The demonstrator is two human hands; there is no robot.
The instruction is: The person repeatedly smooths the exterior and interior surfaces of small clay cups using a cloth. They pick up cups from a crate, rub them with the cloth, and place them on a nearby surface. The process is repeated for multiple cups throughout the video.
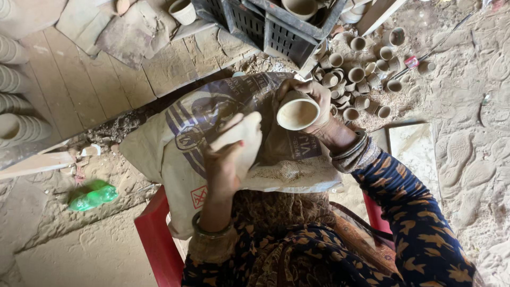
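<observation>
Viewpoint: looking straight down at a seated person's lap and hands, over patterned dark blue and orange sleeves.

Seat: a red plastic chair (154, 239), its edges showing at both sides of the person.

Lap cover: a printed woven sack (175, 143) spread over the knees as a work surface, dusted with clay crumbs.

Left hand (226, 159): curled shut around a flat, pale, clay-coloured pad or slab (241, 138), held upright just beside the cup. What it is made of cannot be told.

Right hand (313, 101): fingers wrapped around a small unfired clay cup (297, 111), gripping it from behind, open mouth turned up toward the camera.

Cup position: held in the air above the far part of the sack, close to the pad but not clearly touching it.

Doing it well, as a judgement: unfired clay looks fragile, so the grip should stay light and spread around the wall, not pinched at the thin rim. Any pass of the pad would best be gentle and even, with the cup kept over the sack so crumbs fall there.

Ground at left: a crumpled green plastic bag (93, 195) on sandy earth.

Farther left: wooden boards (79, 79) with stacked pale cups (21, 125) at the edge.

Farther right: a loose heap of small clay cups (361, 74) on the ground.

Farthest: a dark plastic crate (276, 32) holding another cup.
</observation>
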